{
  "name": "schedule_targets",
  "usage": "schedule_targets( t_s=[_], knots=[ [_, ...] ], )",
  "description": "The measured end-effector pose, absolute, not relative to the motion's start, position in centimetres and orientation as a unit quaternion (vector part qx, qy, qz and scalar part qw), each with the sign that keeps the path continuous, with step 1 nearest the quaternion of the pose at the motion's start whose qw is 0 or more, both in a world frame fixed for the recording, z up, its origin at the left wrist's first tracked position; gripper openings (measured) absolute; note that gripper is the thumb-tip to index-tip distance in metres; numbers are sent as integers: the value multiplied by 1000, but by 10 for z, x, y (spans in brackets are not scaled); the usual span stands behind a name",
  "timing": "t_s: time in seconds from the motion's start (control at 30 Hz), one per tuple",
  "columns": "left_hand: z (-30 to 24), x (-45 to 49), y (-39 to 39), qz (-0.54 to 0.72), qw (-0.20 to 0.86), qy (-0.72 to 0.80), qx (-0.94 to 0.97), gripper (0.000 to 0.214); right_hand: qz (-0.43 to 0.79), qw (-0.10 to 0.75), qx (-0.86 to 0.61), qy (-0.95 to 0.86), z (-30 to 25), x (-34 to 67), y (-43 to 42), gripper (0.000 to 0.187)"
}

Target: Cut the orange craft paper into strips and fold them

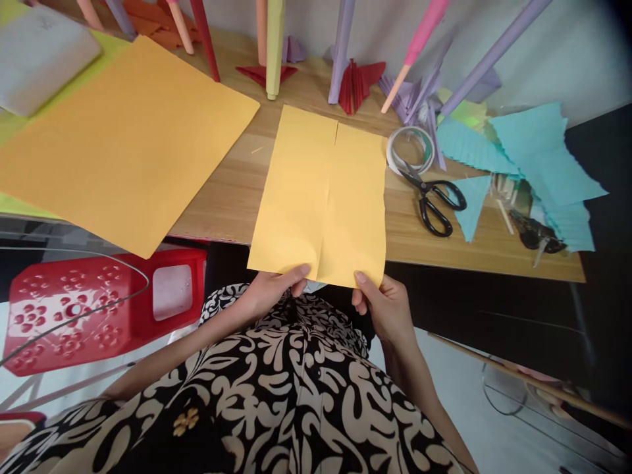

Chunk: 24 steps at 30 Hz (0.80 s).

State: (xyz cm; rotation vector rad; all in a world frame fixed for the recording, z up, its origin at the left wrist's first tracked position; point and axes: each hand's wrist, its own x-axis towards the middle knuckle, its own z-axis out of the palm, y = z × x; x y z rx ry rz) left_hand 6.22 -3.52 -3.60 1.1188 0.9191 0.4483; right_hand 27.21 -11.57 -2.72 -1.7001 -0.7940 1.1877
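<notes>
A folded orange-yellow paper sheet (323,197) lies lengthwise on the wooden table (232,191), its near edge hanging past the table's front. A crease runs down its middle, with a short slit at the far end. My left hand (274,289) pinches the near edge left of the crease, thumb on top. My right hand (385,306) pinches the near edge at the right corner, thumb on top as well. Both hands sit just above my lap, close to the patterned black and cream cloth.
A large orange sheet (123,138) covers the table's left. Black scissors (432,197) and a tape roll (409,150) lie right of the folded paper, beside pleated teal paper (538,164). Rolled paper tubes and red folded shapes (358,82) line the back. A red stool (93,306) stands lower left.
</notes>
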Motion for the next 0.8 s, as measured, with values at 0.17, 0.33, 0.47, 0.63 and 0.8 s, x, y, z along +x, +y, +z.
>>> schedule_targets(
  t_s=[0.17, 0.33, 0.47, 0.63, 0.8],
  knots=[
    [-51, 44, -47, 208, 729, 447, 476, 54, 482, 400, -697, -350, -24, 278, -122, 52],
    [-58, 43, -48, 168, 707, 451, 518, 56, 504, 374, -690, -360, -24, 274, -120, 56],
    [-50, 53, -43, 125, 693, 458, 542, 60, 516, 382, -685, -344, -26, 270, -117, 55],
    [-43, 58, -43, 133, 683, 473, 540, 61, 531, 386, -677, -332, -28, 266, -117, 56],
    [-41, 58, -43, 120, 682, 466, 550, 58, 532, 394, -676, -325, -28, 261, -116, 56]
  ],
)
